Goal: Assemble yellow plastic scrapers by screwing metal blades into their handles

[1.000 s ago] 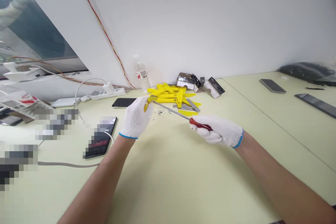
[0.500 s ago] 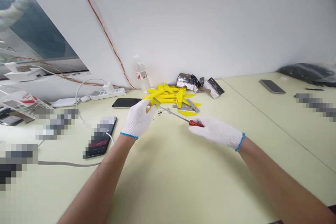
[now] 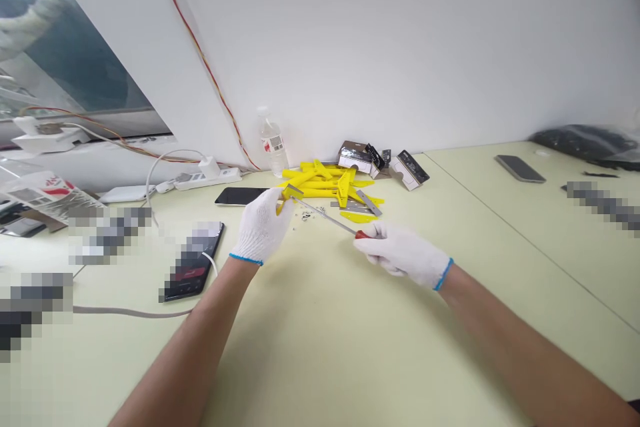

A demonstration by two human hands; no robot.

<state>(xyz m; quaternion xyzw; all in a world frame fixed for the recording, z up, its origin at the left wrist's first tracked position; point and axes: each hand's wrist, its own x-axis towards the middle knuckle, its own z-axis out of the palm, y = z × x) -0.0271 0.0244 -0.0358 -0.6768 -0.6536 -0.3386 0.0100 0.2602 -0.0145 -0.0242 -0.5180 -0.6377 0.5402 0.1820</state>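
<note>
My left hand, in a white glove, is closed on a yellow plastic scraper with a metal blade at its end, held just above the table. My right hand, also gloved, grips the red handle of a screwdriver. The screwdriver's shaft points left and its tip meets the scraper at the blade. Several tiny screws lie on the table right under the tip.
A pile of yellow scrapers and loose blades lies behind my hands, with small boxes and a water bottle by the wall. Phones, a power strip and cables sit to the left. Another phone lies far right.
My right hand has rolled over the screwdriver handle, hiding most of the red, and shifted slightly left. My left hand keeps the scraper in about the same place.
</note>
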